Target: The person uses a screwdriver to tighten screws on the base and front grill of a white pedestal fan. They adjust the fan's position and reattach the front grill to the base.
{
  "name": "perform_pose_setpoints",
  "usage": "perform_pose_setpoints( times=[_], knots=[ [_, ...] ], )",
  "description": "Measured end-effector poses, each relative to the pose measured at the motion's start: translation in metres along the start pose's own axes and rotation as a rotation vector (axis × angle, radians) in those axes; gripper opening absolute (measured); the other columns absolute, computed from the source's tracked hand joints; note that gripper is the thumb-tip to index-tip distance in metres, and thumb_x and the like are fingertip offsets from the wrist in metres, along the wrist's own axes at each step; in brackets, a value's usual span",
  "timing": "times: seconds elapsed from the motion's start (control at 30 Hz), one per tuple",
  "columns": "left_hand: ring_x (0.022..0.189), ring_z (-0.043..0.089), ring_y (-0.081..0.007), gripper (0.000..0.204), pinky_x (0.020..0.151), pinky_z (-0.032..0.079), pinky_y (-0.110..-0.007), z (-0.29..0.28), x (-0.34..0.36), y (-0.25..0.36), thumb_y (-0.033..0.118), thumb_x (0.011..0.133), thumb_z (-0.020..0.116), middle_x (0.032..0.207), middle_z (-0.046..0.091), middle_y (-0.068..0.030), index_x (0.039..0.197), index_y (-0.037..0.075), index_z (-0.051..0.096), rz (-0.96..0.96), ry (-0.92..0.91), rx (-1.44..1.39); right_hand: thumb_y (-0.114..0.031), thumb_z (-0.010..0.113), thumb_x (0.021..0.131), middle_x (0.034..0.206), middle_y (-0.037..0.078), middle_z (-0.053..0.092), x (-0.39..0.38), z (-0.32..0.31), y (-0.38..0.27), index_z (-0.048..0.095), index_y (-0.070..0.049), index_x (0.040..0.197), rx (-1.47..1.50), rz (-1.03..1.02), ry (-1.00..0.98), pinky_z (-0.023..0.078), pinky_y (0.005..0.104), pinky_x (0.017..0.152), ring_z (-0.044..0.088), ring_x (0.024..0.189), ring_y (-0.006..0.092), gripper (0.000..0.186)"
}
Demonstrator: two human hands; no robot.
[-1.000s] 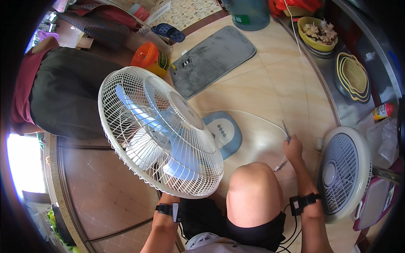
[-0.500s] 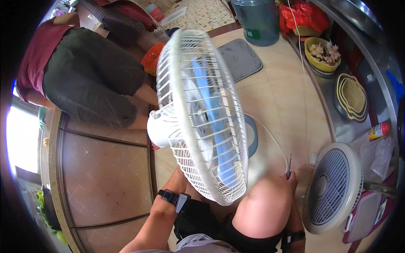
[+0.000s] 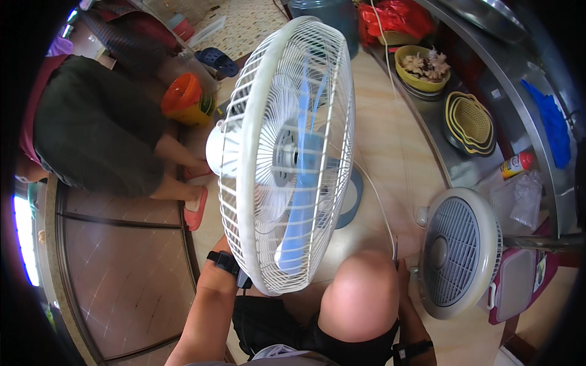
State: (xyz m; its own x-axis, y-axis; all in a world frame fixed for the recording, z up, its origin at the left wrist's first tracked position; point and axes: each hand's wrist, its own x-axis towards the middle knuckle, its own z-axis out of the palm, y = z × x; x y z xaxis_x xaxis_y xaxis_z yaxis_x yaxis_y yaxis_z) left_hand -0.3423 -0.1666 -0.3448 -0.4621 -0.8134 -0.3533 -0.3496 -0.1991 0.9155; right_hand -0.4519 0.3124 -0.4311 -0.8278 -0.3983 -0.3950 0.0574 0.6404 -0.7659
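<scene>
A white fan head [image 3: 265, 152] with blue blades and wire cage stands nearly edge-on before me, above a blue-grey base [image 3: 347, 204] on the floor. My left hand [image 3: 223, 243] is at the lower left of the cage, which mostly hides its fingers. Low beside my bent knee, my right hand [image 3: 403, 271] holds a thin tool, apparently a screwdriver [image 3: 397, 250], partly hidden by the knee. A white cord [image 3: 384, 213] runs along the floor near it. At my right lies a round grey fan [image 3: 455, 250] with a slatted grille.
A co-worker [image 3: 97, 128] in dark shorts bends over at left, beside a tiled cabinet [image 3: 119, 256]. An orange bucket [image 3: 183, 100] and blue jug [image 3: 320, 9] stand farther back. The steel shelf at right holds a yellow bowl [image 3: 421, 67] and nested baskets [image 3: 470, 122].
The fan head has turned from facing upward to nearly edge-on. My right hand and tool have drawn in beside my knee. The co-worker's sandals now show on the floor.
</scene>
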Motion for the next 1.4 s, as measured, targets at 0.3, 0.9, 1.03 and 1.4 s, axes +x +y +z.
perform_pose_setpoints(
  times=[0.3,0.9,1.03,1.4],
  knots=[
    [0.105,0.066,-0.0219,0.047,0.091,0.054,-0.033,0.017,0.016,0.004,0.02,0.092,0.072,0.122,0.067,-0.0184,0.128,-0.007,0.059,0.054,0.023,0.046,-0.023,0.061,0.092,0.077,0.023,0.061,0.024,0.014,-0.005,0.05,0.0,0.097,-0.054,-0.025,-0.034,0.048,0.0469,0.064,0.063,0.069,0.0383,0.025],
    [0.11,0.067,-0.0256,0.035,0.093,0.053,-0.036,-0.044,-0.22,0.123,0.021,0.098,0.063,0.121,0.067,-0.0173,0.121,-0.006,0.065,0.52,0.058,-0.008,-0.021,0.063,0.096,0.079,0.016,0.062,0.023,-0.051,-0.124,0.062,0.002,0.095,0.082,-0.151,-0.005,0.048,0.0384,0.063,0.059,0.068,0.0224,0.023],
    [0.122,0.062,-0.0367,0.043,0.102,0.049,-0.043,-0.025,-0.273,0.157,0.021,0.088,0.077,0.128,0.064,-0.0262,0.12,-0.006,0.065,0.933,0.083,0.188,-0.019,0.065,0.096,0.076,-0.001,0.057,-0.008,-0.099,-0.245,0.063,-0.002,0.1,0.321,-0.27,0.097,0.047,0.0247,0.048,0.051,0.055,0.0077,0.017],
    [0.126,0.057,-0.0417,0.03,0.1,0.047,-0.042,0.006,-0.275,0.151,0.007,0.082,0.08,0.14,0.053,-0.0315,0.105,0.002,0.062,0.923,0.153,-0.022,-0.005,0.065,0.093,0.12,0.014,0.063,-0.064,-0.111,-0.456,0.065,-0.003,0.124,-0.218,-1.253,0.098,0.05,0.0321,0.09,0.063,0.107,0.0244,0.031]
  ],
)
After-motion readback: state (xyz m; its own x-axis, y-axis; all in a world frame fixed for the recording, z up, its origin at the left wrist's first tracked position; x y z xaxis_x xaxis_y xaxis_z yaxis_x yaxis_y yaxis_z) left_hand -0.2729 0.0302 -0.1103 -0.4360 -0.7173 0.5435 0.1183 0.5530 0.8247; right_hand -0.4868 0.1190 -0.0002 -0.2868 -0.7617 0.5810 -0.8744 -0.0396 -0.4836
